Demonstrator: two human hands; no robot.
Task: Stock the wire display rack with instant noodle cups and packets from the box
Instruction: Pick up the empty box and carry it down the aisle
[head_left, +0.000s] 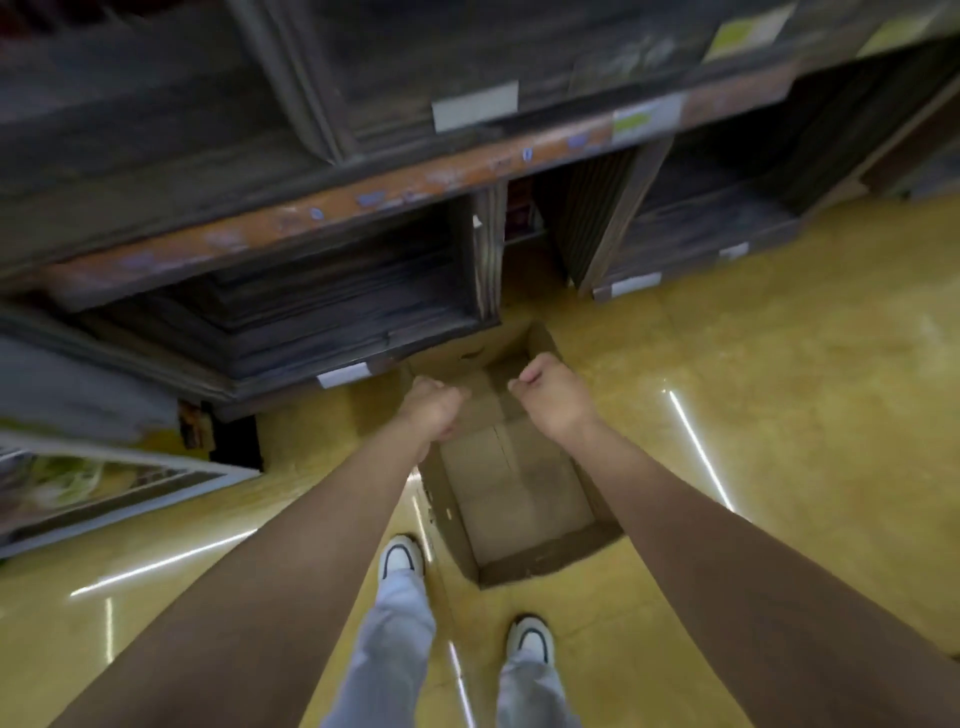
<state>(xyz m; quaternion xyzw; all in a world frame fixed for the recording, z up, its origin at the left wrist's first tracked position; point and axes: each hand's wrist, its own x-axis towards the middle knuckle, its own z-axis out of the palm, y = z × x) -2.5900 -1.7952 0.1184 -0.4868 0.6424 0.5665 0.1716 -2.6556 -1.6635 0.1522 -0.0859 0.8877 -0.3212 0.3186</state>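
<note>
The dark shelving (322, 156) above you is smeared by motion blur, its labels unreadable; a rack corner (119, 478) at your left is cut off, its contents a green-and-white blur; the open cardboard box (519, 499) sits on the yellow floor (779, 389) before your shoes, its visible inside bare, its far end hidden behind your fists; your left hand (431, 410) and right hand (550, 395) are curled tight at its side walls, though whether they grip cardboard you cannot tell.

Shop aisle, labelled shelving (363, 202), glossy floor (779, 415)
</note>
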